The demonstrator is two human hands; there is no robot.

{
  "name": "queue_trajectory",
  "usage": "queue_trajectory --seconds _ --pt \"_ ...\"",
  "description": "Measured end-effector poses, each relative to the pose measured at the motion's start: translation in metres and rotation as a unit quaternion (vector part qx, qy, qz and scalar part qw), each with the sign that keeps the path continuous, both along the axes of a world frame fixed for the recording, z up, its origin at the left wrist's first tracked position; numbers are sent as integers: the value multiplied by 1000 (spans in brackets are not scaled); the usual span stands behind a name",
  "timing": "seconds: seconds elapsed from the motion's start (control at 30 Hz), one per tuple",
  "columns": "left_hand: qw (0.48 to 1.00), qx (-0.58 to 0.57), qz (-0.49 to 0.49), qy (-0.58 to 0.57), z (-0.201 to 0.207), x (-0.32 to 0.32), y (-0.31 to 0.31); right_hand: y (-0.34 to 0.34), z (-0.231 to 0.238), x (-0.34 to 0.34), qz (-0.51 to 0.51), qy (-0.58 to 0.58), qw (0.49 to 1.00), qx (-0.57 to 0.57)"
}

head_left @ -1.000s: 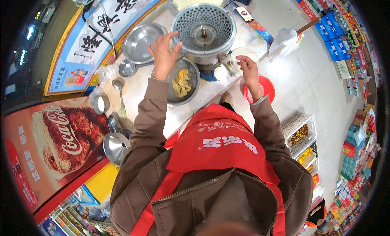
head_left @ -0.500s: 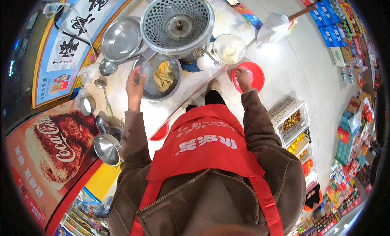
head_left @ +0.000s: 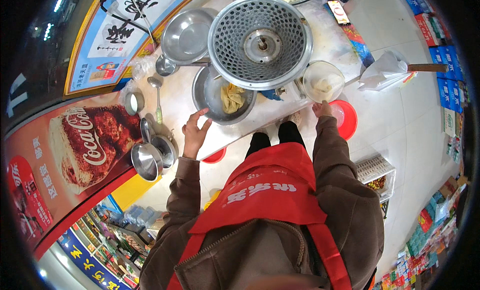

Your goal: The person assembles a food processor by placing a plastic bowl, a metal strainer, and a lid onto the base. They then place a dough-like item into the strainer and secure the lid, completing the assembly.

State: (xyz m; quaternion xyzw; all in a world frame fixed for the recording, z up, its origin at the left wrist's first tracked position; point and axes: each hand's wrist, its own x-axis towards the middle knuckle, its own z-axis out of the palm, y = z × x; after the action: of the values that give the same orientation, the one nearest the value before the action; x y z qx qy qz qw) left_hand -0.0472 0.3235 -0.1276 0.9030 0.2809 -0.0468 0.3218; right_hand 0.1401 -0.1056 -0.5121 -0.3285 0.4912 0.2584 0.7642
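My hands are well apart: left hand [head_left: 196, 132] spread just beside the metal bowl [head_left: 211, 97] holding crumpled yellow cloth [head_left: 232, 98]; right hand [head_left: 322, 109] curled at the clear bowl's [head_left: 314, 78] near edge, grip unclear.

Pale tabletop [head_left: 177, 97] with perforated drum [head_left: 260, 47], grey bowl [head_left: 212, 97], slotted spoon [head_left: 158, 106]

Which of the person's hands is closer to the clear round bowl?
Right. The right hand is at the near edge of the clear round bowl, contact unclear; the left hand is well to its left, by the rim of the grey metal basin.
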Motion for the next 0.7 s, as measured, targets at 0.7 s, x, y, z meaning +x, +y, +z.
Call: queue_trajectory --seconds 0.7 --pt "980 -123 -80 -132 16 54 -13 7 226 26 5 -277 961 -10"
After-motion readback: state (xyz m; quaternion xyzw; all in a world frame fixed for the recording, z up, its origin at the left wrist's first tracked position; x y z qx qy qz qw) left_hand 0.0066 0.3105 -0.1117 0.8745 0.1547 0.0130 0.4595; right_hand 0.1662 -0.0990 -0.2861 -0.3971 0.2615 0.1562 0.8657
